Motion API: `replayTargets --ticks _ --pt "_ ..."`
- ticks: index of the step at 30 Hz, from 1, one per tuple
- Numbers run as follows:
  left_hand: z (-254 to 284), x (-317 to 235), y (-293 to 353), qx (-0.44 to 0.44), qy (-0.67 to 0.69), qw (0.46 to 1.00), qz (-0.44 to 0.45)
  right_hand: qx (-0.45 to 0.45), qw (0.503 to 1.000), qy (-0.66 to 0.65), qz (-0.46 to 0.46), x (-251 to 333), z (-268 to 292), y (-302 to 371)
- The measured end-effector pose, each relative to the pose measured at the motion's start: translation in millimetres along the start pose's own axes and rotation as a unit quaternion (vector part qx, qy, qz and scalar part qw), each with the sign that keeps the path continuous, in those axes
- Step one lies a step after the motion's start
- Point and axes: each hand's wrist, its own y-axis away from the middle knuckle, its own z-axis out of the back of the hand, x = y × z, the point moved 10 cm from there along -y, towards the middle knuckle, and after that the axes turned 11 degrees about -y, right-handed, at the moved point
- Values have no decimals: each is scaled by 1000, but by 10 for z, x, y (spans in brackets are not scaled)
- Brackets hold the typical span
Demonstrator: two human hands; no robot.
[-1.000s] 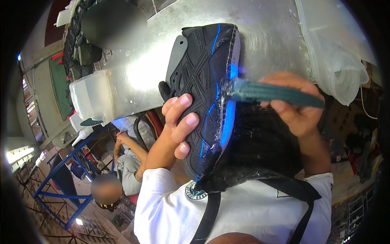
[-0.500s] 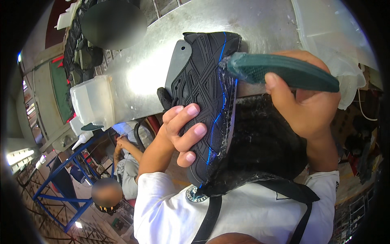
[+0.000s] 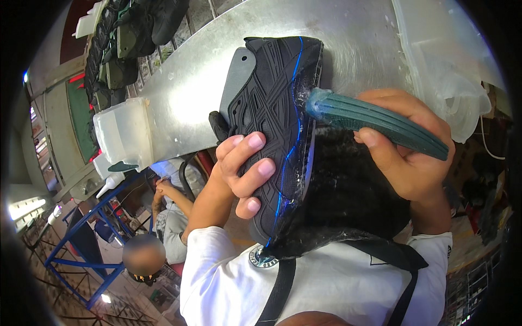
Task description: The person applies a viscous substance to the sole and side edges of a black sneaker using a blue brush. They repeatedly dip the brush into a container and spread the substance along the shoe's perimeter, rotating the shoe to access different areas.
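Observation:
A black shoe upper [image 3: 285,125] with raised crossing lines is stretched over a grey shoe last [image 3: 235,79]. A bright blue line runs along its lower side. My left hand [image 3: 247,171] is closed round the upper, its fingers across the patterned side. My right hand [image 3: 410,146] grips a dark green ribbed brush [image 3: 380,117], thumb below and fingers behind. The whitish, crusted tip of the brush is beside the upper's lower edge; whether they touch I cannot tell. Any bristles are hard to make out.
A shiny metal table [image 3: 190,98] lies beyond the upper. A translucent plastic box [image 3: 125,133] stands on its left, and clear plastic containers [image 3: 446,70] are at the right. Several dark shoes [image 3: 130,43] sit on a rack, far left. Another person [image 3: 171,217] sits at left.
My right hand and the brush have moved down, and the brush has tilted with its outer end lower. The upper has shifted slightly up and left with my left hand.

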Motion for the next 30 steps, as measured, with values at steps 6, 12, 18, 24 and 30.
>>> replayTargets --ticks 6,12,18,24,30 --pt "13 30 33 -28 12 999 23 -72 991 -53 -99 -113 35 216" --pt "7 38 16 -17 39 999 31 -17 996 -17 -91 -3 -113 407" --pt "-31 27 -89 51 68 996 -21 6 999 14 -51 208 -200 370" --pt "-81 -12 -256 156 31 977 -144 19 998 33 -47 351 -228 344" --pt "-88 -55 -290 148 26 973 -175 48 997 56 -1 478 -242 319"
